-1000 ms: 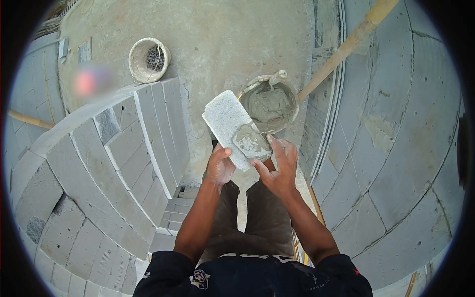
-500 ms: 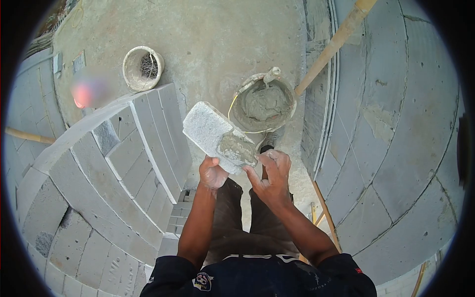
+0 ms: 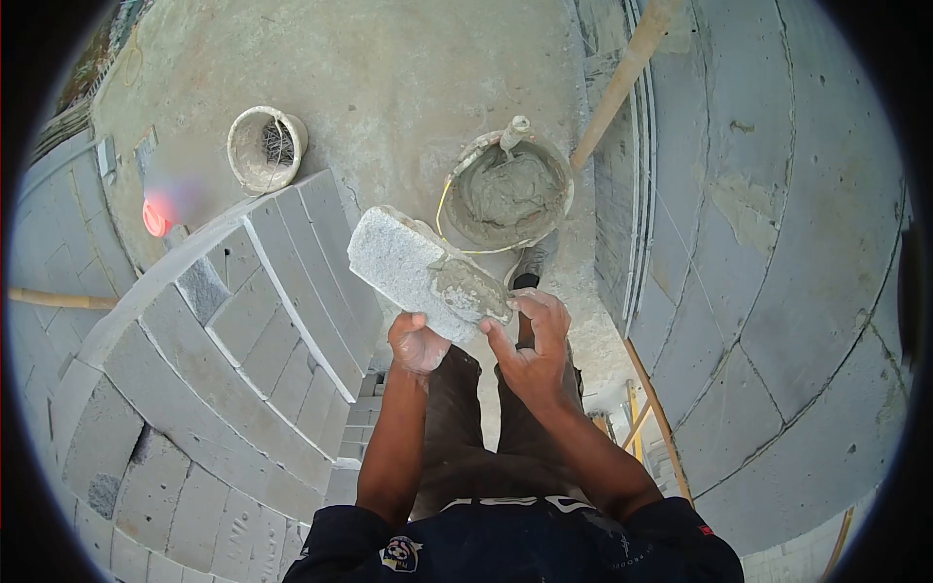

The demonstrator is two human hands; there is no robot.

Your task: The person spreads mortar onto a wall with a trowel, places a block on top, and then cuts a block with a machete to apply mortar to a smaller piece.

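Concrete block (image 3: 403, 267), grey, near end daubed with wet mortar (image 3: 468, 289); held tilted at chest height over the person's legs. Left hand (image 3: 418, 342) cups the underside; right hand (image 3: 530, 342) clasps the mortared end. Handling advice: keep the daubed face up and support both ends. Block wall (image 3: 243, 321) edge close at left; mortar bucket (image 3: 507, 189) beyond; wall (image 3: 777, 243) right. Open slab ahead.

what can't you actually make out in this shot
Head view only:
- Underside of the block: turned away; the left hand covers its near end.
- Tool in the mortar bucket: only the handle shows; the rest is sunk in mortar.
- Wooden pole: top cut off by the frame edge.
- Contents of the empty-looking pail: too small.
- Blurred spot beside the wall: unreadable.
- Right hand: palm faces away.
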